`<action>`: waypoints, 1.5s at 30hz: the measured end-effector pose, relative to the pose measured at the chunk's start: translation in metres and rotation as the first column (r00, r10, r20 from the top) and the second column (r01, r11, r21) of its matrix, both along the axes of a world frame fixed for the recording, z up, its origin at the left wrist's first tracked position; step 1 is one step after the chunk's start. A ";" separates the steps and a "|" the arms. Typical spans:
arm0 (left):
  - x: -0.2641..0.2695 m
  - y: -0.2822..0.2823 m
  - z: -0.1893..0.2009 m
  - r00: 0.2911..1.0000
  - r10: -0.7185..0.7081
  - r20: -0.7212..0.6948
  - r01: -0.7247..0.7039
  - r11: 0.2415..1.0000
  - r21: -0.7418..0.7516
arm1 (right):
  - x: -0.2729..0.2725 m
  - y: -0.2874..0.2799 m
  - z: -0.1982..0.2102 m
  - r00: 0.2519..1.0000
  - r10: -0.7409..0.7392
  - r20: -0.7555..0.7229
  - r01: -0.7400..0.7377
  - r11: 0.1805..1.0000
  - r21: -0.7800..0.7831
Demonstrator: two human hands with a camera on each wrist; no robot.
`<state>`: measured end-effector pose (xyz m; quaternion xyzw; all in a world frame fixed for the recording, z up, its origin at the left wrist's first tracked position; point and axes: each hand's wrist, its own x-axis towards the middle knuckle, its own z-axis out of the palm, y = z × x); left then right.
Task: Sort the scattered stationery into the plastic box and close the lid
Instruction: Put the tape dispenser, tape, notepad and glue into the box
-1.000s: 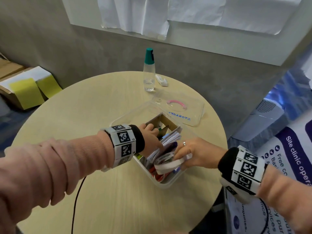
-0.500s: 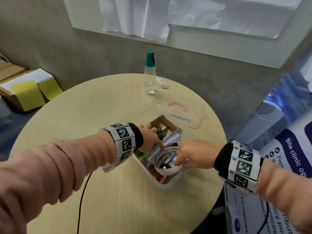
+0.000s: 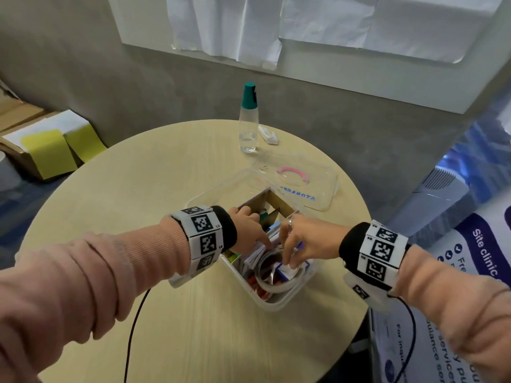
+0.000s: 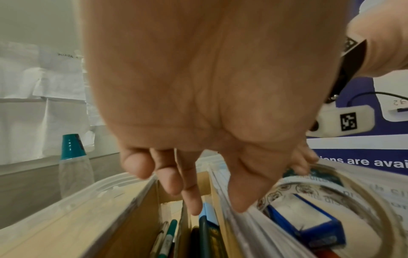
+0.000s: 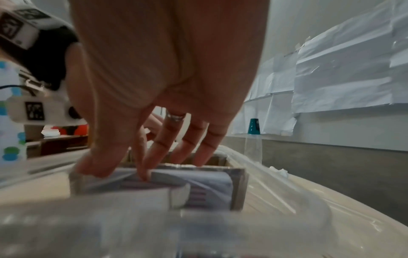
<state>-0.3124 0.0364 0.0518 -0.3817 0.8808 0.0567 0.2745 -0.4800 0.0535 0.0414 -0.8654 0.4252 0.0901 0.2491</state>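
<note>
Head view: two hands down in one plastic box [image 3: 279,301] at the table's [image 3: 166,172] centre; left hand [image 3: 247,233] loose, fingers straight, thumb on the paper stack [image 4: 247,225]; right hand [image 3: 307,241] fingers spread, pressing a purple-striped pack [image 5: 198,188]; one tape roll [image 3: 276,283] ringing a blue box [image 4: 309,225]; one lid [image 3: 301,181] lies off at one o'clock; one bottle [image 3: 248,125] at twelve.

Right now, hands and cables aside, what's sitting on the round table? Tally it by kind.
Plastic box: 1
Clear lid: 1
Teal-capped clear bottle: 1
Small white object beside the bottle: 1
Total: 4
</note>
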 end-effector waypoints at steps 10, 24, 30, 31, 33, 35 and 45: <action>0.011 -0.005 -0.008 0.996 0.007 -0.090 0.008 0.986 0.164 | 0.002 -0.003 -0.016 0.851 -0.426 0.307 0.414 0.904 0.105; 0.106 -0.059 -0.023 0.564 0.461 -0.685 -0.571 0.817 0.080 | -0.022 0.029 -0.054 0.064 -0.990 0.128 0.940 0.103 0.325; 0.116 -0.073 -0.030 0.243 0.885 -0.396 -0.598 0.458 0.657 | -0.017 0.033 -0.061 -0.167 -0.935 0.314 0.866 0.013 0.500; 0.119 -0.072 -0.032 0.199 0.900 -0.387 -0.574 0.427 0.699 | -0.019 0.032 -0.058 -0.193 -0.923 0.333 0.864 0.001 0.504; 0.122 -0.067 -0.038 0.169 0.911 -0.376 -0.528 0.406 0.746 | -0.025 0.027 -0.051 -0.252 -0.895 0.368 0.847 -0.019 0.532; 0.120 -0.058 -0.042 0.161 0.911 -0.380 -0.478 0.409 0.778 | -0.034 0.021 -0.040 -0.279 -0.881 0.383 0.831 -0.020 0.557; 0.109 -0.046 -0.062 0.310 0.889 -0.338 -0.268 0.423 0.866 | -0.062 0.014 -0.015 -0.227 -0.917 0.329 0.720 0.069 0.690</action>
